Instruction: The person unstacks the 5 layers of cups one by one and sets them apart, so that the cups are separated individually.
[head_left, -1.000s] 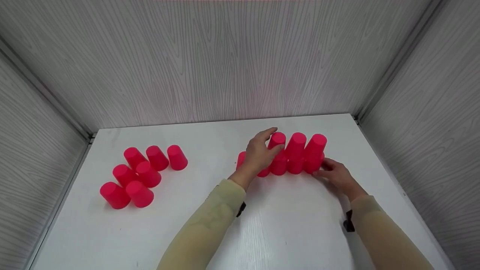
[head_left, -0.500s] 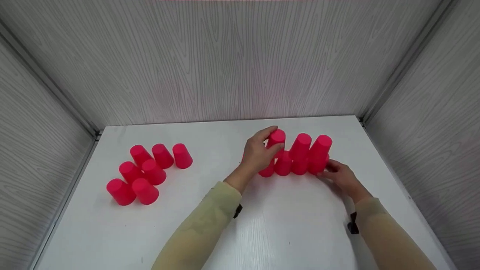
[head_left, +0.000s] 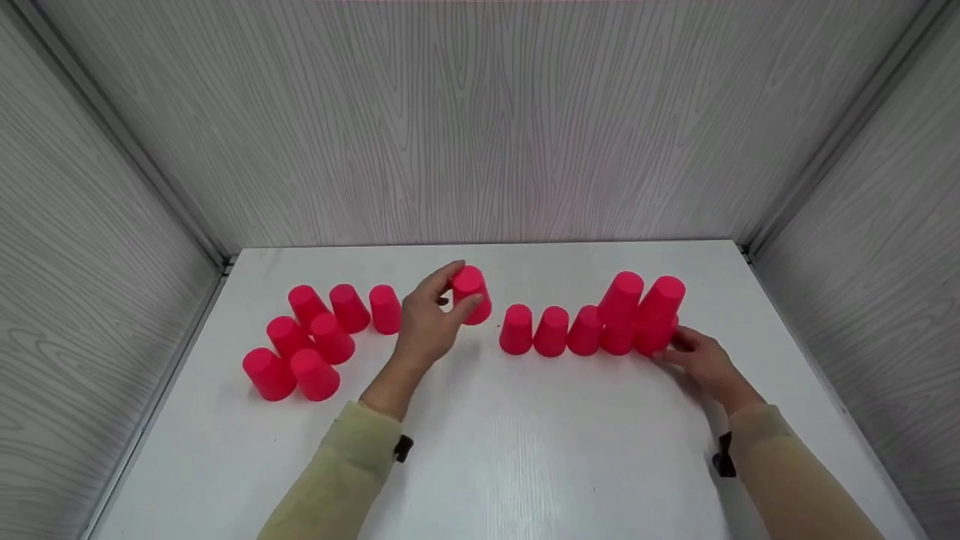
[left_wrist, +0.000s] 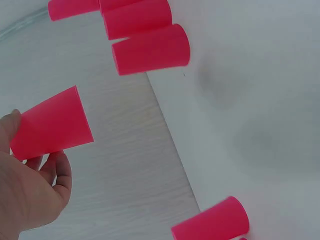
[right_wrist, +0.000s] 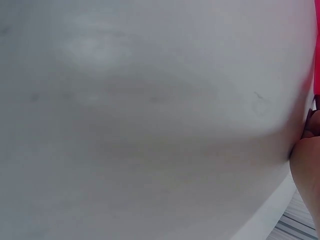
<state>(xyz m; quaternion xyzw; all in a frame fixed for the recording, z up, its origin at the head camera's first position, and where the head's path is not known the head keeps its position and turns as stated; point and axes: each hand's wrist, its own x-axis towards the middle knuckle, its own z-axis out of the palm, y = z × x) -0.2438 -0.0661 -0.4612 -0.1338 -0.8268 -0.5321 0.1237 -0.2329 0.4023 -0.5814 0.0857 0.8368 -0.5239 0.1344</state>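
A person's left hand [head_left: 427, 326] pinches a red cup [head_left: 471, 296] between thumb and fingers, holding it clear of the bench [head_left: 525, 442], in the gap between two groups of cups. My remote feed shows the right hand [head_left: 705, 364] well apart from it, thumb and fingers closed about the end cup [head_left: 655, 337] on the right of a five-cup row [head_left: 551, 331]. Two upper cups [head_left: 621, 294] sit one level up at that same end, leaning slightly in my head view; which cups bear them, I cannot tell. To the left, seven more cups form a cluster [head_left: 332, 339], narrow ends up, like the row. The left wrist view puts the held cup in front of the grain-patterned wall [left_wrist: 135, 150]; the right wrist view gives me mostly blurred bench, with the hand at its edge. Pale sleeves [head_left: 337, 465] cover both forearms.
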